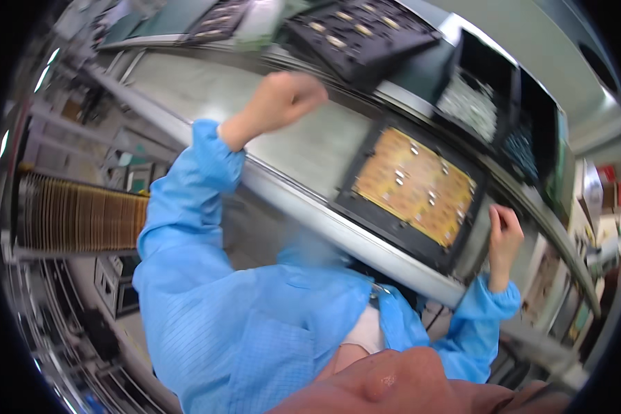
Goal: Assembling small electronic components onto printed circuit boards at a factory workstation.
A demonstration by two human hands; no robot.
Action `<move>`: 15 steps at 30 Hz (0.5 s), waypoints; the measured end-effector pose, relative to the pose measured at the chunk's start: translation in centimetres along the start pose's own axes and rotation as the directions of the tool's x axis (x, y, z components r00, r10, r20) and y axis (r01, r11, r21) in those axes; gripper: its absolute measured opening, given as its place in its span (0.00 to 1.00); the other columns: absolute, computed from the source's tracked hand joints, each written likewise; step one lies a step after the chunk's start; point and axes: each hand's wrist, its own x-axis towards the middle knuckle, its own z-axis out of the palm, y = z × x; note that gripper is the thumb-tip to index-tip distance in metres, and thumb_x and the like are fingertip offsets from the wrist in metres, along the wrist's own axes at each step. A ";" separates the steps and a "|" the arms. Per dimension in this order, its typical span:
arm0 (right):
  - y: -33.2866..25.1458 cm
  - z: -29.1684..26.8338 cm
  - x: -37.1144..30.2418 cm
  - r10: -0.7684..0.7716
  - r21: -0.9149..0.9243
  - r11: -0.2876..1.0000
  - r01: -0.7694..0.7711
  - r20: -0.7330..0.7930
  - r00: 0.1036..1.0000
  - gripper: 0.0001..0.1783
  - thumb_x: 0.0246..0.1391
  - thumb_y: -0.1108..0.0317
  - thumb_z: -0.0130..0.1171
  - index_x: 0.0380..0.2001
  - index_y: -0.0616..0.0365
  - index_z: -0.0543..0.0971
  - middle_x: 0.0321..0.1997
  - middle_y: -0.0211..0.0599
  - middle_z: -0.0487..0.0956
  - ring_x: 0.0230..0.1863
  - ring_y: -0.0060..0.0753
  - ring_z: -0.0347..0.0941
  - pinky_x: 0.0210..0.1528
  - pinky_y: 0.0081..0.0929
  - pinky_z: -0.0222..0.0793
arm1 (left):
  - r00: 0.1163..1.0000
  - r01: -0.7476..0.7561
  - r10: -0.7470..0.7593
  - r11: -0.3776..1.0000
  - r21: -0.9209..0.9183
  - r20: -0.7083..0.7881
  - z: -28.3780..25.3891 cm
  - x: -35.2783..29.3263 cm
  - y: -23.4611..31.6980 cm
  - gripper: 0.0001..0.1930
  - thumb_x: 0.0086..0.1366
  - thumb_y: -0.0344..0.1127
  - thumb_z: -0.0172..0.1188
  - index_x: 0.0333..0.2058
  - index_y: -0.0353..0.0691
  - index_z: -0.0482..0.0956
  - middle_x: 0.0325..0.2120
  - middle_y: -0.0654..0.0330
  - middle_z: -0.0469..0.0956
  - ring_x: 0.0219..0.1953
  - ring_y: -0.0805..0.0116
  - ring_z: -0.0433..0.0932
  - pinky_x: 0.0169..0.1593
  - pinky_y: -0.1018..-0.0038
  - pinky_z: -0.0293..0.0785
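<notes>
A yellow-orange circuit board (410, 181) with several small silvery parts standing on it lies in a black carrier frame (386, 228). The frame rests on a pale conveyor bed (307, 148). Over that bed, left of the carrier, my left hand (279, 103) is raised with its fingers curled in. It is slightly smeared, and whatever may be in it is hidden. Just beyond the carrier's right edge is my right hand (506, 234), fingers bent and drawn together as in a pinch. I cannot make out anything between them.
Behind the conveyor stand a black bin (469, 103) of whitish clear parts and another bin (524, 148) of dark bluish parts. A black tray (359, 34) with several pale gold pieces sits at the far side. At left is a rack of upright boards (83, 214). A metal rail (310, 210) runs along the near edge.
</notes>
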 end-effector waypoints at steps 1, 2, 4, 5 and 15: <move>0.9 0.3 -0.1 -0.009 0.029 1.000 0.009 -0.027 1.000 0.09 0.58 0.67 0.61 0.34 0.62 0.82 0.30 0.37 0.80 0.32 0.25 0.74 0.36 0.22 0.68 | 0.972 0.053 -0.048 0.999 0.013 -0.228 -0.6 0.8 -2.4 0.05 0.62 0.34 0.62 0.32 0.40 0.82 0.27 0.61 0.80 0.25 0.72 0.76 0.31 0.74 0.69; 0.7 0.3 -0.3 0.023 0.054 0.998 -0.020 -0.054 0.998 0.07 0.57 0.70 0.61 0.34 0.64 0.81 0.31 0.39 0.79 0.32 0.29 0.75 0.37 0.24 0.69 | 0.919 0.207 -0.187 0.978 0.023 -0.346 -2.2 1.8 -4.4 0.06 0.62 0.34 0.62 0.34 0.39 0.83 0.28 0.59 0.82 0.26 0.73 0.77 0.28 0.77 0.69; 2.2 0.8 -0.3 0.092 0.162 0.984 -0.079 -0.077 0.993 0.08 0.58 0.69 0.61 0.35 0.64 0.81 0.31 0.39 0.80 0.32 0.28 0.75 0.37 0.24 0.69 | 0.843 0.389 -0.227 0.883 0.261 -0.488 -4.6 2.6 -11.5 0.12 0.63 0.42 0.61 0.36 0.39 0.83 0.30 0.57 0.83 0.30 0.65 0.81 0.33 0.70 0.73; 2.4 1.0 0.0 0.086 0.166 0.983 -0.071 -0.082 0.993 0.08 0.58 0.69 0.61 0.35 0.64 0.81 0.31 0.39 0.80 0.32 0.28 0.75 0.37 0.24 0.69 | 0.828 0.430 -0.207 0.831 0.353 -0.521 -5.6 2.8 -15.2 0.16 0.62 0.48 0.62 0.36 0.39 0.83 0.32 0.56 0.83 0.33 0.62 0.82 0.35 0.67 0.75; 4.0 3.2 1.4 0.058 0.063 0.997 -0.049 -0.146 0.988 0.09 0.57 0.67 0.63 0.36 0.62 0.83 0.29 0.35 0.82 0.29 0.20 0.73 0.34 0.20 0.69 | 0.601 0.734 -0.763 0.407 0.544 -0.239 -8.9 9.1 -28.2 0.35 0.47 0.70 0.64 0.29 0.38 0.85 0.34 0.49 0.84 0.41 0.50 0.82 0.46 0.58 0.75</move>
